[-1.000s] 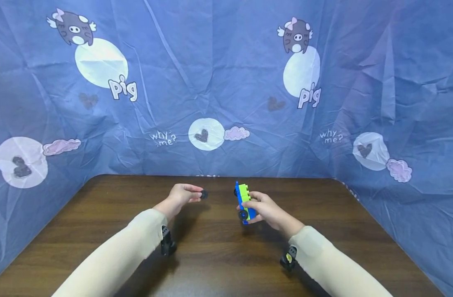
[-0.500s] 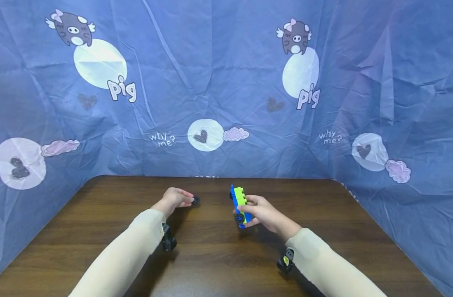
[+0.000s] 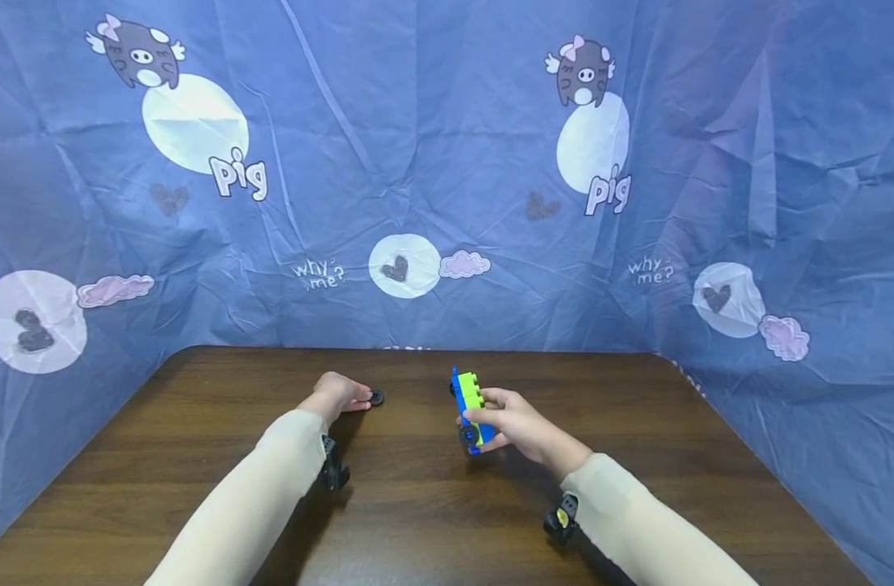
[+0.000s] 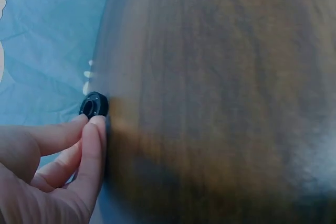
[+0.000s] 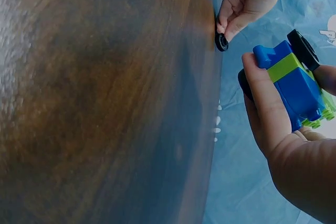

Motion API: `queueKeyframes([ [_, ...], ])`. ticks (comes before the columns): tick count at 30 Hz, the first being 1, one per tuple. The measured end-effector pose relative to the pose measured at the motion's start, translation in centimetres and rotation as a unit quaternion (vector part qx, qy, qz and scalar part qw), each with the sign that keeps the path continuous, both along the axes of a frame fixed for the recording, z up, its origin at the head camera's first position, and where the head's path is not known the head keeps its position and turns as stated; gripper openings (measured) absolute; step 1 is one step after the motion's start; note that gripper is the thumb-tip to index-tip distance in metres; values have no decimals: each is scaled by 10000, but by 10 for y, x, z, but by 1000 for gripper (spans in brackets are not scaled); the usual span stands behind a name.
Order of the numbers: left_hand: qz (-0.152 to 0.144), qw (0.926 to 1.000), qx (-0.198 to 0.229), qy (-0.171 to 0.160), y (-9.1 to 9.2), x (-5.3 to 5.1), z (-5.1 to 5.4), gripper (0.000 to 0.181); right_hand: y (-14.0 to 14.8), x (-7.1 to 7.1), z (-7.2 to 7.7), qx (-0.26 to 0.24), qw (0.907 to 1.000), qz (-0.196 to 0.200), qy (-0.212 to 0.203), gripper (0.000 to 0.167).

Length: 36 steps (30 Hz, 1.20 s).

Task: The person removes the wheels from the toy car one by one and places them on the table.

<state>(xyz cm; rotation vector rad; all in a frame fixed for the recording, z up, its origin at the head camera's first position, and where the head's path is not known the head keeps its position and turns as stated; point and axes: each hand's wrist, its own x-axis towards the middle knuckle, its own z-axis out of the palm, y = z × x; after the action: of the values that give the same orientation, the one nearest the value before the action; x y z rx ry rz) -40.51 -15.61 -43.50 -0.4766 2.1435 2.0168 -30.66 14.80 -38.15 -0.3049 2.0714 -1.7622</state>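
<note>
Left hand [image 3: 338, 394] is pinching a black toy wheel [image 3: 377, 398] by its edge, left of the blue-and-lime toy car [image 3: 469, 391] that the right hand [image 3: 518, 425] grips, fingers curled. Edge-only hold, so the wheel could slip and roll.

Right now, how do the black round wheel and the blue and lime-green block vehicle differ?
The black round wheel is much smaller than the blue and lime-green block vehicle. The wheel is a disc; the vehicle is boxy. The left hand pinches the wheel; the right hand grips the vehicle. Both are held.
</note>
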Motion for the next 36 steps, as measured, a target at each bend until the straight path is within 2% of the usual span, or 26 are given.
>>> queueKeyframes([
  [2, 36, 10000, 14, -39, 6, 16, 18, 28, 0, 1, 1, -15, 10000, -27, -31, 55],
  [3, 31, 10000, 5, -56, 7, 20, 23, 28, 0, 2, 1, -24, 10000, -42, -42, 55],
  [5, -52, 9999, -37, -115, 7, 17, 22, 27, 1, 3, 1, -16, 9999, -66, -74, 57],
  [6, -131, 9998, -67, -105, 4, 12, 16, 25, 2, 3, 1, -5, 9999, -68, -81, 58],
  [8, -222, 9997, -92, -94, -5, -9, -6, 26, 2, 4, 1, 11, 9999, -48, -100, 59],
  [10, -403, 9991, 86, -18, -18, -39, -41, 25, 3, 5, 0, 31, 9999, -23, -99, 59],
  [13, -544, 9972, 521, 20, -36, -80, -87, 29, 4, 5, -1, 35, 10000, 5, -92, 57],
  [15, -595, 9960, 669, -25, -42, -95, -101, 31, 4, 5, -2, 24, 10000, 12, -84, 57],
  [18, -631, 9952, 728, -144, -44, -100, -103, 27, 5, 5, -2, -2, 10000, -15, -70, 57],
  [21, -738, 9948, 672, -214, -44, -91, -92, 24, 5, 5, -1, -10, 10000, -23, -50, 59],
  [22, -805, 9936, 757, -224, -44, -91, -92, 21, 5, 5, -1, -21, 10000, -23, -52, 59],
  [24, -859, 9940, 630, -239, -42, -83, -84, 22, 4, 5, 0, -8, 10000, -11, -48, 60],
  [26, -897, 9935, 649, -254, -43, -85, -86, 21, 4, 5, 0, -16, 10000, 2, -52, 59],
  [29, -853, 9949, 451, -308, -45, -93, -95, 33, 5, 5, 1, -38, 10000, 47, -38, 59],
  [31, -785, 9953, 458, -346, -49, -107, -107, 36, 6, 5, 1, -83, 9999, 64, -25, 62],
  [32, -690, 9962, 371, -394, -49, -110, -110, 39, 7, 4, 2, -106, 9999, 71, -13, 63],
  [33, -723, 9962, 307, -379, -52, -116, -115, 39, 7, 4, 2, -142, 9999, 80, -5, 65],
  [36, -768, 9967, 47, -261, -55, -120, -117, 31, 9, 3, 4, -240, 9997, 57, -13, 64],
])
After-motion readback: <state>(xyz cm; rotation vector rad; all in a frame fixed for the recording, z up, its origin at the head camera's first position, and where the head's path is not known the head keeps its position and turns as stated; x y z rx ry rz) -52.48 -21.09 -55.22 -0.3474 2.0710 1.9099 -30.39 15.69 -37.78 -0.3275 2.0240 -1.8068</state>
